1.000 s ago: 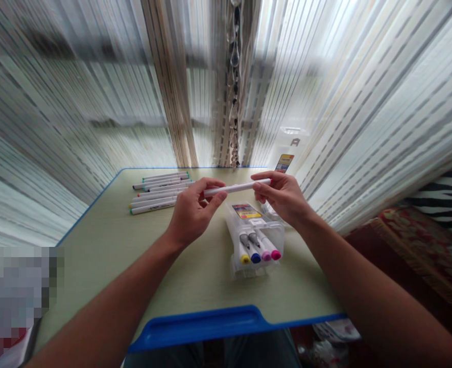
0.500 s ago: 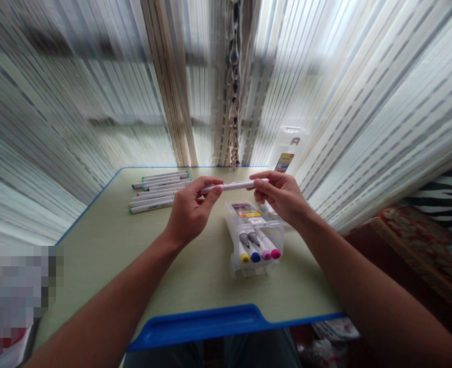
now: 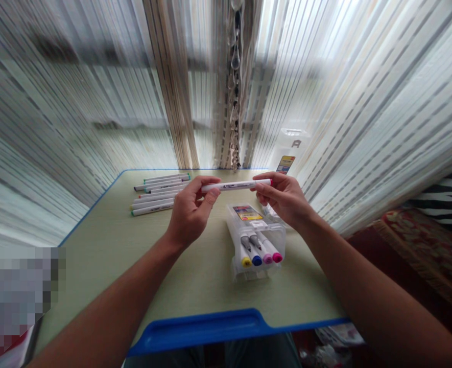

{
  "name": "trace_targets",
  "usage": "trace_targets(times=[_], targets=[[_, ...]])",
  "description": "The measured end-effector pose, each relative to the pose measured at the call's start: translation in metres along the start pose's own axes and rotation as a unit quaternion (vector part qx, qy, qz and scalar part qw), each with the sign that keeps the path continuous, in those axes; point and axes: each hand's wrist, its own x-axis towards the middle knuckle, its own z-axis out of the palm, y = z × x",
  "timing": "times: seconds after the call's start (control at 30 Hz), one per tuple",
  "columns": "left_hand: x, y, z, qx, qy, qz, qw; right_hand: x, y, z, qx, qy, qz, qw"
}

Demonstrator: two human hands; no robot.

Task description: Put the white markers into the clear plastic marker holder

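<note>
A white marker (image 3: pixel 236 186) with a red-pink end is held level above the table, dark print showing along its barrel. My left hand (image 3: pixel 192 208) pinches its left end between thumb and fingers. At the red-pink end, my right hand (image 3: pixel 282 198) grips it with the fingertips. Below and between the hands sits a clear plastic case (image 3: pixel 231 232) with a yellow label, its open end facing me. Inside it are markers with yellow, blue, light purple and pink (image 3: pixel 277 257) ends, and some grey nib ends. Beyond my left hand lies a row of several white markers (image 3: pixel 152 205).
The pale green table (image 3: pixel 106 260) has a blue edge with a blue tray groove (image 3: pixel 206 326) nearest me. A clear plastic cover (image 3: pixel 285 148) with a label stands at the far right. String curtains (image 3: pixel 106 102) hang behind and around the table.
The marker has turned about its long axis, so its printed side now faces me. Both hands keep their hold, and the view has shifted slightly.
</note>
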Motion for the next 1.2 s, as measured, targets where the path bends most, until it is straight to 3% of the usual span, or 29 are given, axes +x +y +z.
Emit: trace_targets(times=[0.63,1.2], targets=[[0.003,-0.005,0.001,-0.019,0.001,-0.018,1.0,-0.003,0.004,-0.001,-0.071,0.015,-0.012,0.997],[0.009,0.0,-0.001,-0.17,0.017,-0.083,0.982,-0.002,-0.006,0.001,0.019,0.018,0.026,0.999]])
